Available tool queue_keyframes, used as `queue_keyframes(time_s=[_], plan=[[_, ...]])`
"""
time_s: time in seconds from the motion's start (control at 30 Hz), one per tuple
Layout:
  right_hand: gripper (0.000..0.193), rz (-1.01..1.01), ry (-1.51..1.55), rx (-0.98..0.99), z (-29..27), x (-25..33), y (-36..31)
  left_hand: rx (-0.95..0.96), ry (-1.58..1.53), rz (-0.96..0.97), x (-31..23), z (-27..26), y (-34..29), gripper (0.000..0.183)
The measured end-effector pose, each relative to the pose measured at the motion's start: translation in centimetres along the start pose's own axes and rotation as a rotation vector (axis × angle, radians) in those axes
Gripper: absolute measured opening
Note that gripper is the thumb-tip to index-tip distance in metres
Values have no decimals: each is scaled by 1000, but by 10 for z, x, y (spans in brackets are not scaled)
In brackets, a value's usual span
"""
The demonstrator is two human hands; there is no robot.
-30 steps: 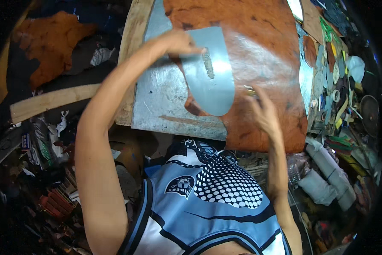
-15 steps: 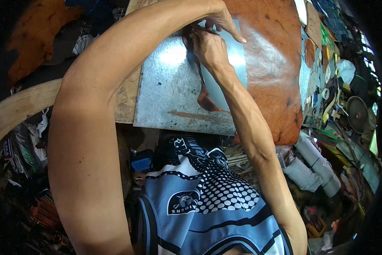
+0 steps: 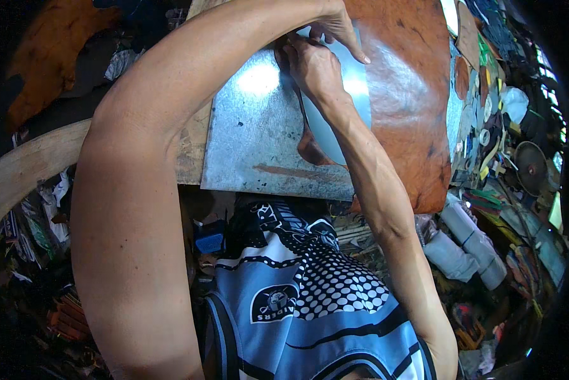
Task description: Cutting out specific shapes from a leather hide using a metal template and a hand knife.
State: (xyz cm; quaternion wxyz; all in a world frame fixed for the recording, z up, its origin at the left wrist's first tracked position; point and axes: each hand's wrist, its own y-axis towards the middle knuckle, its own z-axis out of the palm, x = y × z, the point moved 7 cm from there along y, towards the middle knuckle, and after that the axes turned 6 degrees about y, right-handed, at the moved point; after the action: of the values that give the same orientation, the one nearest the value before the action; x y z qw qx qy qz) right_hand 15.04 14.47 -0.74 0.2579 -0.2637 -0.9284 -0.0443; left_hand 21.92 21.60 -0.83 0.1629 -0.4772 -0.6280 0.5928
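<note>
In my head view, a grey sheet [image 3: 322, 130] lies on brown leather [image 3: 417, 126]. My left hand [image 3: 338, 25] spreads loosely over the sheet's far end; my right hand [image 3: 319, 66] curls at its left side, grip hidden. Firm, even pressure should prevent slipping.

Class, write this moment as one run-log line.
left hand: spread over grey sheet | right hand: curled at grey sheet's left edge, grip unclear | brown leather: under grey sheet, atop metal board
</note>
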Motion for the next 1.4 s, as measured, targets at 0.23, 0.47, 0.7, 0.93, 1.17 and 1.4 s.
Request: queue_keyframes(time_s=[0.23,0.47,0.7,0.93,1.17,1.4], plan=[[25,-80,40,-97,-5,1,-7,-97,11,48,5,6,13,84],[26,-16,91,-48,-12,-2,-27,-212,13,93,1,42,-11,80],[26,131,96,9,-20,3,-64,-311,26,145,13,58,6,78],[24,88,132,-63,-22,0,-105,-739,502,193,13,88,-12,28],[26,141,148,-40,-29,2,-137,-892,447,197,14,108,-24,55],[26,218,153,42,-40,-2,-173,-885,462,179,14,112,-19,54]])
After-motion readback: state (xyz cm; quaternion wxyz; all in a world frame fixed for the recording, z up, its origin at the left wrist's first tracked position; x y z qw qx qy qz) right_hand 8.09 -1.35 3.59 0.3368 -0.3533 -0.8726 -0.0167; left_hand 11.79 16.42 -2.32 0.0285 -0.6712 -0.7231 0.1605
